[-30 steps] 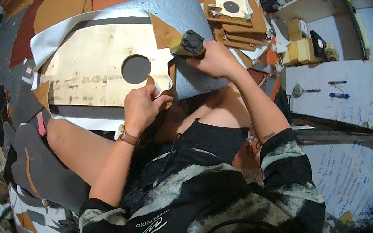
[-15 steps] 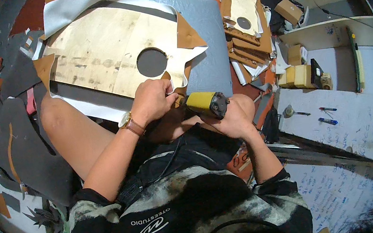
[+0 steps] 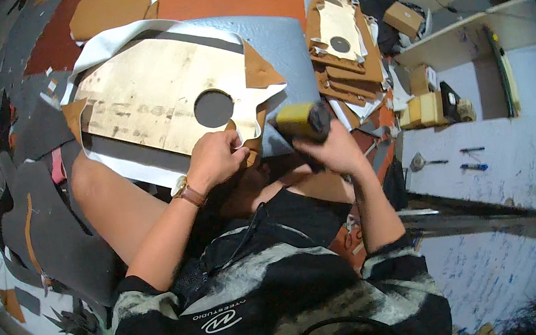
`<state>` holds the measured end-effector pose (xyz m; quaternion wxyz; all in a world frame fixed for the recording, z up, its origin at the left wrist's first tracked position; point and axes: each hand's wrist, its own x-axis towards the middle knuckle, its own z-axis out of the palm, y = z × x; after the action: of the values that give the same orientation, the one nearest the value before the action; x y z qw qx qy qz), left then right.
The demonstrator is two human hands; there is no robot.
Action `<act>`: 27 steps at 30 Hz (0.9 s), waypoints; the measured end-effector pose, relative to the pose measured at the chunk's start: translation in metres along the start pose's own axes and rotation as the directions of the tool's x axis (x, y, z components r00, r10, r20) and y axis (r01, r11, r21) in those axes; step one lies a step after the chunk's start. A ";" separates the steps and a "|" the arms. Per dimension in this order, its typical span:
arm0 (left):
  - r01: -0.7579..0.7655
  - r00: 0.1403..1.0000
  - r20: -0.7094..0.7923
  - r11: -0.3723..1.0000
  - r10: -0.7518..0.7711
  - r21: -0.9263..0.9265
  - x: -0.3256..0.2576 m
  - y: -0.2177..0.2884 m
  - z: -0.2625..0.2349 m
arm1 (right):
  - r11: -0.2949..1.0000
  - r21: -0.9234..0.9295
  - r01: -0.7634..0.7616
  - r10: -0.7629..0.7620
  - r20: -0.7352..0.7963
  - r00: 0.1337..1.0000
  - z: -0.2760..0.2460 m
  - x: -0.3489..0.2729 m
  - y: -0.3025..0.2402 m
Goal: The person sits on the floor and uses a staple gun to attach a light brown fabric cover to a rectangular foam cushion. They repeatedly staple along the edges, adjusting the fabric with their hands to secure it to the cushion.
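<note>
A pale plywood panel (image 3: 148,92) with a round hole lies across my lap and a grey padded block (image 3: 292,47). Round its edges runs a cover with white backing (image 3: 102,50) and brown leather-like corners (image 3: 261,69), partly folded over. My left hand (image 3: 213,158) pinches the cover's edge at the panel's near right corner, close to the hole. In my right hand (image 3: 336,152) is a yellow-and-black staple gun (image 3: 296,121), held just right of that corner and apart from the panel. The gun is slightly blurred, and its nose is hard to make out.
At the far right, similar covered panels (image 3: 340,34) are stacked. White boards with pens (image 3: 473,167) and yellow foam blocks (image 3: 421,111) lie to my right. Dark grey material (image 3: 61,231) spreads on my left, and a brown piece (image 3: 112,10) lies beyond the panel.
The staple gun in my right hand has moved up and to the right, turning as it goes. My left hand keeps its pinch on the cover's edge. The whole view has shifted slightly.
</note>
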<state>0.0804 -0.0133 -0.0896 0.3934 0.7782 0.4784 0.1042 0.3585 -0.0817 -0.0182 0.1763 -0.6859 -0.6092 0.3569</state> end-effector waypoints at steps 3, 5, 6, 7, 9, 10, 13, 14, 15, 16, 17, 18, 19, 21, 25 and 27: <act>-0.074 0.991 -0.098 0.989 0.087 0.128 -0.007 0.020 -0.003 | 0.999 0.023 -0.035 0.036 -0.054 0.998 -0.010 0.037 -0.011; -0.116 0.973 -0.164 0.959 0.162 0.260 -0.008 0.027 0.003 | 0.991 -0.062 -0.115 0.112 -0.044 0.993 -0.005 0.065 -0.010; -0.113 0.970 -0.169 0.939 0.176 0.325 -0.006 0.028 0.009 | 0.981 -0.125 -0.152 0.150 -0.025 0.988 -0.002 0.073 -0.014; -0.101 0.967 -0.179 0.918 0.181 0.384 -0.005 0.025 0.016 | 0.964 -0.194 -0.181 0.184 0.000 0.983 0.000 0.080 -0.022; -0.112 0.971 -0.160 0.930 0.177 0.351 0.003 0.014 0.026 | 0.950 -0.245 -0.195 0.205 0.015 0.979 0.000 0.083 -0.023; -0.120 0.975 -0.133 0.924 0.179 0.364 0.007 0.011 0.026 | 0.955 -0.230 -0.185 0.193 0.012 0.981 0.001 0.082 -0.019; -0.153 0.967 -0.130 0.911 0.217 0.383 0.008 0.007 0.023 | 0.960 -0.229 -0.160 0.164 -0.004 0.987 0.004 0.079 -0.017; -0.163 0.962 -0.142 0.907 0.233 0.389 0.007 0.006 0.021 | 0.960 -0.234 -0.151 0.153 -0.010 0.988 0.006 0.078 -0.018; -0.150 0.953 -0.198 0.925 0.230 0.349 0.008 0.002 0.024 | 0.959 -0.228 -0.168 0.170 -0.012 0.985 0.006 0.076 -0.020; -0.140 0.940 -0.258 0.941 0.224 0.308 0.009 -0.005 0.025 | 0.957 -0.226 -0.182 0.183 -0.016 0.983 0.005 0.074 -0.024; -0.131 0.924 -0.317 0.955 0.214 0.265 0.010 -0.012 0.025 | 0.955 -0.223 -0.195 0.196 -0.020 0.980 0.006 0.072 -0.027; -0.055 0.893 -0.442 0.995 0.088 0.085 0.015 -0.021 0.023 | 0.962 -0.209 -0.177 0.178 -0.013 0.984 0.008 0.069 -0.026; -0.140 0.876 -0.444 0.980 0.189 0.141 0.022 -0.026 0.012 | 0.968 -0.198 -0.156 0.157 -0.012 0.988 0.008 0.067 -0.023; -0.051 0.943 -0.328 0.999 0.049 0.002 0.019 -0.025 0.009 | 0.969 -0.197 -0.149 0.148 -0.019 0.989 0.008 0.062 -0.022; 0.012 0.972 -0.232 0.996 -0.032 -0.085 0.012 0.009 0.002 | 0.960 -0.219 -0.174 0.172 -0.029 0.985 0.010 0.059 -0.021; -0.139 0.949 -0.269 0.983 0.167 0.118 0.008 0.017 0.009 | 0.973 -0.190 -0.130 0.125 -0.041 0.991 0.011 0.065 -0.008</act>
<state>0.1006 -0.0156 -0.0855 0.2748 0.8088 0.4715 0.2190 0.3452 -0.0196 -0.0386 0.0945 -0.7424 -0.5930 0.2971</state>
